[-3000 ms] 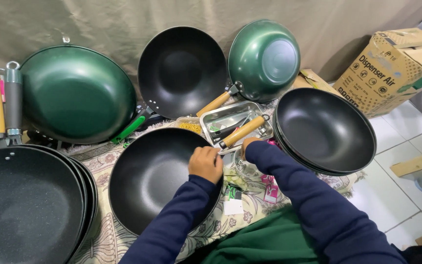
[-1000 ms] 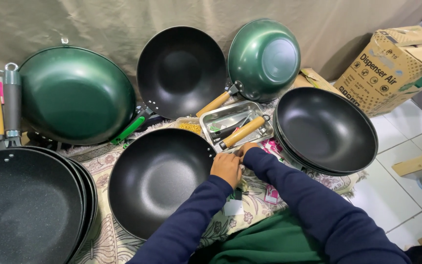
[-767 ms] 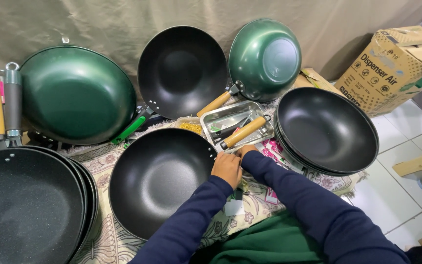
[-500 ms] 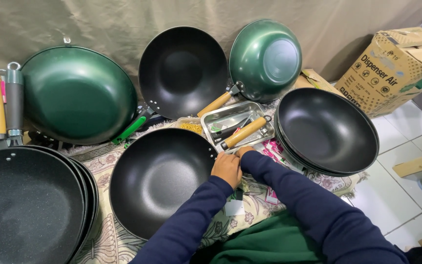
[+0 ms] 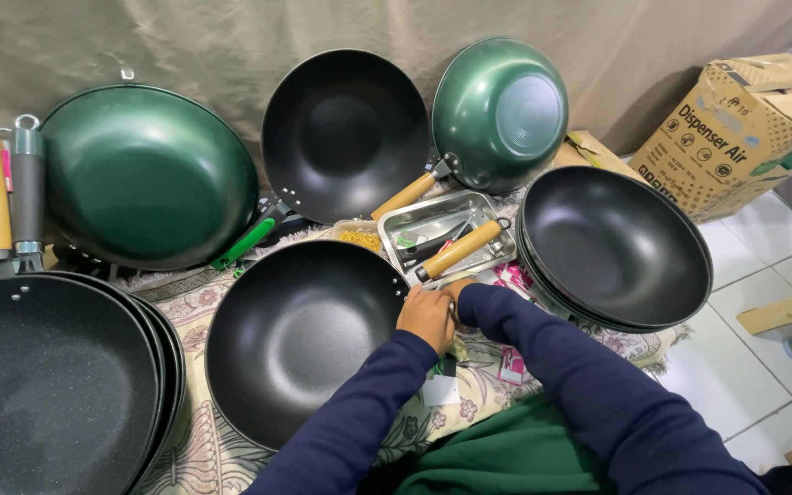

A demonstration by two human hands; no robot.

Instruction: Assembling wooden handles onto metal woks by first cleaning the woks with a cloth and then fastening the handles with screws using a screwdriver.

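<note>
A black wok (image 5: 300,339) lies in the middle on a patterned cloth (image 5: 196,451). Its wooden handle (image 5: 460,249) points up and right across a shiny metal tray (image 5: 433,220). My left hand (image 5: 426,317) is closed at the wok's rim where the handle joins it. My right hand (image 5: 459,291) is tucked just behind the left one, next to the same joint, with its fingers hidden. Both arms wear dark blue sleeves. Pink and white paper tags (image 5: 509,365) lie under my right forearm.
A green wok (image 5: 144,174), a black wok (image 5: 346,133) and an upturned green wok (image 5: 501,115) lean on the curtain. Stacked black woks stand right (image 5: 616,247) and left (image 5: 48,385). A cardboard box (image 5: 744,128) sits far right on the tiled floor.
Since three seconds ago my left hand has slid right along the rim to the handle joint and met my right hand. Over the last second nothing moves visibly.
</note>
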